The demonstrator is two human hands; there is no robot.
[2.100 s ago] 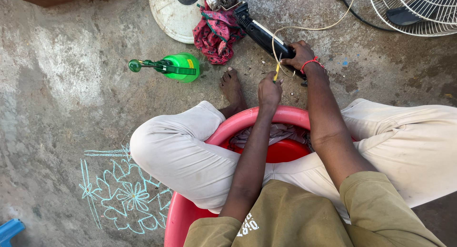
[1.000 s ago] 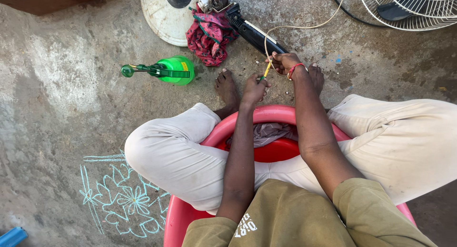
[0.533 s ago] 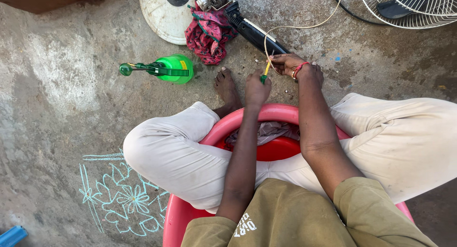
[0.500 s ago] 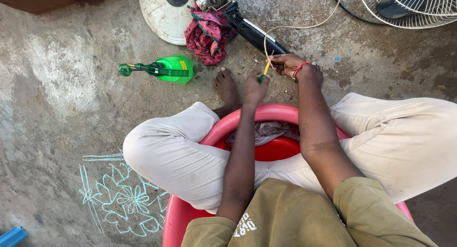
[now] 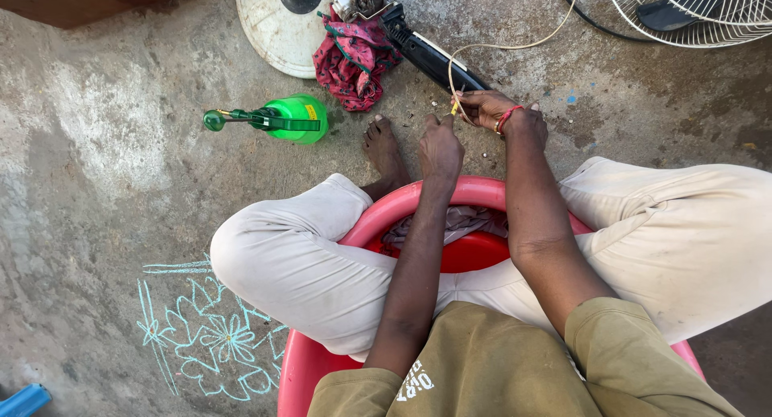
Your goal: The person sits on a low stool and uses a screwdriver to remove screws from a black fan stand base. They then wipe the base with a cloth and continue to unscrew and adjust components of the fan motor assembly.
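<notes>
The left hand [image 5: 440, 146] is closed in a fist around a small tool. The right hand [image 5: 500, 111] pinches the pale wire [image 5: 515, 45], just beside the black fan stem [image 5: 430, 57].

I've drawn my right hand [image 5: 503, 111] back off the black fan stem [image 5: 430, 57] toward my knees, and my left hand [image 5: 440, 143] has closed in beside it, both now pinching the pale wire [image 5: 482, 49] end.

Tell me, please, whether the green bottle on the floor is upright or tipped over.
Tipped over: the green bottle lies on its side on the concrete floor, nozzle pointing left.
</notes>
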